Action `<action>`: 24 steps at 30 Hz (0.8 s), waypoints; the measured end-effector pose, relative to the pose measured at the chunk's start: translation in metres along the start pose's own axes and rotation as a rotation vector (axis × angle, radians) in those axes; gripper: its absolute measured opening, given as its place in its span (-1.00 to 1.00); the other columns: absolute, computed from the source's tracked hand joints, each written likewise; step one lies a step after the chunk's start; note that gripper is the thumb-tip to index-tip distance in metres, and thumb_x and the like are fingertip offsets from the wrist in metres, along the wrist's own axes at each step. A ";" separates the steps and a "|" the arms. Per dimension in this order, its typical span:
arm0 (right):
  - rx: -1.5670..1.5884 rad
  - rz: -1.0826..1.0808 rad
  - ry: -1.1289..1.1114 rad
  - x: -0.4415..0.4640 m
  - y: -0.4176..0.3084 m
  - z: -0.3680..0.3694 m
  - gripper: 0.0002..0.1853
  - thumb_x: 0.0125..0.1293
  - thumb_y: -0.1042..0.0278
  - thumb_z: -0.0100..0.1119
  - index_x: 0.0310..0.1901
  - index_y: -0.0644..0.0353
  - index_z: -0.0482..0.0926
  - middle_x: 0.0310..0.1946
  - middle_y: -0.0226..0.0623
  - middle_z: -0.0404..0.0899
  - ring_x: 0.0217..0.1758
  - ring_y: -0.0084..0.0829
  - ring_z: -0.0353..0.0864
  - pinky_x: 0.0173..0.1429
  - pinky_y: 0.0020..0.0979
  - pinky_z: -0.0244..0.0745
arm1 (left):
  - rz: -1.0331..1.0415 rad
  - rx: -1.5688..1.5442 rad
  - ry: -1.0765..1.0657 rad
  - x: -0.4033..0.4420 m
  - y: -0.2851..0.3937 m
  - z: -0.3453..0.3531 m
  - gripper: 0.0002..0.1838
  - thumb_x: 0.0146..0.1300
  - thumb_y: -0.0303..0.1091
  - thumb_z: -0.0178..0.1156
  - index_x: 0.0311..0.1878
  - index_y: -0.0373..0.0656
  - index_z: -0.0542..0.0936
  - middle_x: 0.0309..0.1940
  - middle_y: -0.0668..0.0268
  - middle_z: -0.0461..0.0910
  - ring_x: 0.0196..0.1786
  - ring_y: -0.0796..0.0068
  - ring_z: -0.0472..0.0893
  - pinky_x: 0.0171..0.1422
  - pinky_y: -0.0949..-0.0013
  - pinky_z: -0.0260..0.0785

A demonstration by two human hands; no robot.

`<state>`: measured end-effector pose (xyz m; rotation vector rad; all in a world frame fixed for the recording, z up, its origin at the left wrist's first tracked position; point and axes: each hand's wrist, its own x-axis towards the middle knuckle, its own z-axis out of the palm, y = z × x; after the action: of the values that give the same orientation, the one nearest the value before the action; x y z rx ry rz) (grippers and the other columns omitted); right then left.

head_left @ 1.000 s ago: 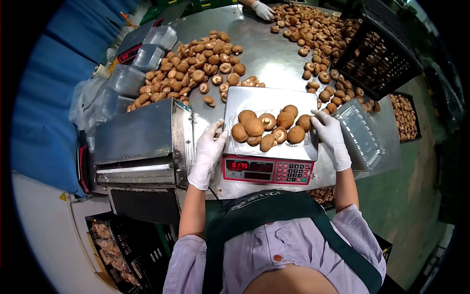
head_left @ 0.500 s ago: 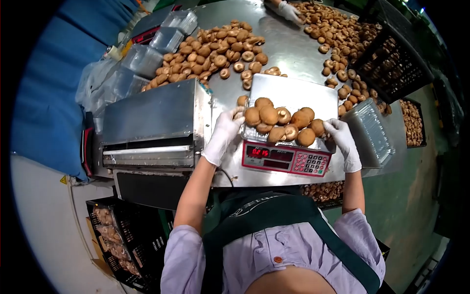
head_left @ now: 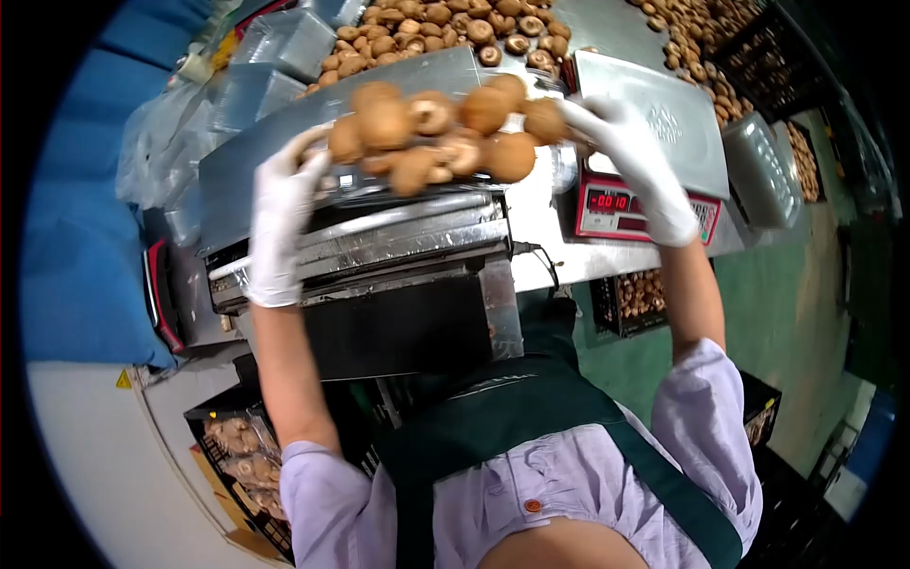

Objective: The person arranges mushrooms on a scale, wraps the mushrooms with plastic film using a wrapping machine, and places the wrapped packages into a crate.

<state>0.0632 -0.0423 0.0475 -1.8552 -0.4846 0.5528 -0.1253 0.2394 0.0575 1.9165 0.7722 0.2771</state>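
Observation:
Both hands wear white gloves. Between them, a clear plastic tray point(head_left: 360, 192) full of brown mushrooms point(head_left: 384, 121) is held up over the metal wrapping machine point(head_left: 379, 232). My left hand point(head_left: 284, 213) grips the tray's left end, fingers curled round it. At the right end, my right hand point(head_left: 630, 156) holds on with its fingertips, its forearm passing over part of the scale. The scale point(head_left: 654, 104) has nothing on its plate and its red display reads -0.010. Motion blurs the mushrooms and both hands, and the mushrooms hide most of the tray.
Loose mushrooms point(head_left: 417, 28) lie behind the machine, with clear trays point(head_left: 280, 43) stacked to their left. More trays point(head_left: 761, 171) stand right of the scale, near a black crate point(head_left: 777, 57). Packed mushrooms fill a crate point(head_left: 248, 455) at lower left.
The mushroom tray has been lifted off the scale and carried left, over the machine, in both hands. The view has shifted too. The scale's display has changed from 0.215 to -0.010.

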 end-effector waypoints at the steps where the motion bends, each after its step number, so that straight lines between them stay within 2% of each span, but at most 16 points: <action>1: -0.058 -0.029 -0.091 0.017 0.009 0.021 -0.55 0.30 -0.03 0.12 -0.26 0.30 0.64 -0.51 -0.32 0.61 -0.43 -0.61 0.57 -0.31 -0.55 0.48 | -0.004 -0.027 0.023 0.002 -0.014 -0.021 -0.65 0.27 -0.43 0.14 0.13 -0.21 0.55 -0.44 0.47 0.52 -0.50 0.79 0.44 -0.44 0.69 0.28; 2: -0.161 -0.036 -0.072 0.021 -0.003 0.045 -0.55 0.29 -0.03 0.12 -0.28 0.31 0.63 -0.49 -0.30 0.63 -0.46 -0.60 0.58 -0.32 -0.53 0.50 | -0.003 -0.079 0.045 0.006 -0.031 -0.042 -0.66 0.29 -0.43 0.14 0.13 -0.23 0.54 -0.43 0.45 0.52 -0.50 0.78 0.43 -0.47 0.68 0.25; 3: -0.078 -0.026 -0.126 0.033 0.001 0.070 -0.55 0.31 -0.05 0.11 -0.36 0.29 0.59 -0.54 -0.45 0.53 -0.48 -0.66 0.49 -0.35 -0.58 0.39 | 0.011 -0.065 0.025 0.015 -0.052 -0.064 -0.65 0.30 -0.43 0.14 0.15 -0.25 0.52 -0.39 0.42 0.54 -0.51 0.76 0.42 -0.49 0.67 0.22; 7: -0.033 0.028 -0.207 0.050 -0.015 0.136 -0.55 0.33 -0.03 0.07 -0.33 0.29 0.62 -0.53 -0.33 0.63 -0.55 -0.57 0.56 -0.38 -0.54 0.48 | -0.075 0.028 0.036 0.036 -0.103 -0.119 -0.66 0.33 -0.45 0.10 0.16 -0.23 0.51 -0.34 0.42 0.58 -0.53 0.75 0.42 -0.49 0.68 0.23; 9: -0.195 -0.016 -0.136 0.062 -0.018 0.156 -0.49 0.28 -0.06 0.05 -0.57 0.24 0.65 -0.63 -0.31 0.63 -0.52 -0.46 0.63 -0.29 -0.43 0.54 | -0.116 0.003 0.046 0.039 -0.111 -0.125 -0.68 0.34 -0.45 0.09 0.15 -0.22 0.51 -0.36 0.46 0.57 -0.54 0.77 0.42 -0.50 0.68 0.22; 12: -0.195 0.007 -0.157 0.075 -0.019 0.174 -0.45 0.27 -0.09 0.02 -0.63 0.22 0.65 -0.65 -0.29 0.62 -0.51 -0.41 0.64 -0.27 -0.39 0.53 | -0.083 -0.001 0.012 0.041 -0.117 -0.135 -0.67 0.34 -0.45 0.08 0.16 -0.22 0.50 -0.39 0.48 0.55 -0.54 0.78 0.41 -0.51 0.69 0.21; 17: -0.280 -0.034 -0.134 0.063 -0.025 0.178 -0.46 0.29 -0.08 0.00 -0.59 0.24 0.66 -0.64 -0.27 0.63 -0.52 -0.39 0.64 -0.28 -0.39 0.53 | -0.047 -0.030 0.007 0.044 -0.133 -0.146 -0.65 0.32 -0.50 0.09 0.17 -0.25 0.49 -0.37 0.45 0.54 -0.49 0.76 0.40 -0.40 0.67 0.28; 19: -0.260 -0.072 -0.199 0.050 -0.031 0.177 -0.45 0.32 -0.07 -0.03 -0.57 0.24 0.66 -0.64 -0.28 0.63 -0.53 -0.40 0.63 -0.29 -0.40 0.53 | -0.074 0.010 -0.012 0.043 -0.130 -0.154 -0.65 0.30 -0.50 0.10 0.16 -0.26 0.50 -0.25 0.40 0.58 -0.37 0.73 0.46 -0.27 0.65 0.35; 20: -0.206 -0.096 -0.202 0.037 -0.036 0.172 -0.45 0.36 -0.04 -0.08 -0.55 0.25 0.65 -0.62 -0.21 0.62 -0.48 -0.29 0.64 -0.24 -0.32 0.52 | -0.035 0.026 -0.009 0.043 -0.133 -0.157 -0.66 0.29 -0.50 0.11 0.14 -0.27 0.51 -0.24 0.39 0.58 -0.33 0.72 0.47 -0.22 0.63 0.36; 22: -0.525 -0.242 -0.135 0.022 -0.053 0.162 -0.49 0.37 -0.02 -0.11 -0.45 0.25 0.65 -0.51 -0.11 0.63 -0.39 -0.16 0.63 -0.18 -0.23 0.49 | 0.058 0.128 0.015 0.036 -0.126 -0.163 -0.65 0.26 -0.48 0.13 0.12 -0.29 0.53 -0.20 0.36 0.61 -0.23 0.68 0.50 -0.09 0.57 0.38; 23: -0.660 -0.367 -0.046 0.011 -0.060 0.154 -0.55 0.37 0.01 -0.11 -0.34 0.22 0.63 -0.42 -0.04 0.62 -0.31 -0.07 0.61 -0.13 -0.17 0.45 | 0.145 0.215 0.046 0.032 -0.127 -0.167 -0.65 0.22 -0.50 0.14 0.10 -0.22 0.55 -0.17 0.32 0.63 -0.17 0.58 0.55 -0.05 0.51 0.40; 24: -0.703 -0.403 -0.024 0.017 -0.043 0.153 -0.60 0.35 0.01 -0.09 -0.28 0.18 0.61 -0.39 -0.07 0.62 -0.32 -0.11 0.61 -0.15 -0.20 0.46 | 0.357 0.336 0.037 0.021 -0.124 -0.171 -0.66 0.17 -0.51 0.15 0.05 -0.18 0.57 -0.16 0.29 0.63 -0.15 0.48 0.57 -0.03 0.45 0.41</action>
<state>-0.0153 0.0966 0.0394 -2.3139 -1.1473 0.1267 -0.2445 0.4126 0.0257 2.3742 0.5186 0.4231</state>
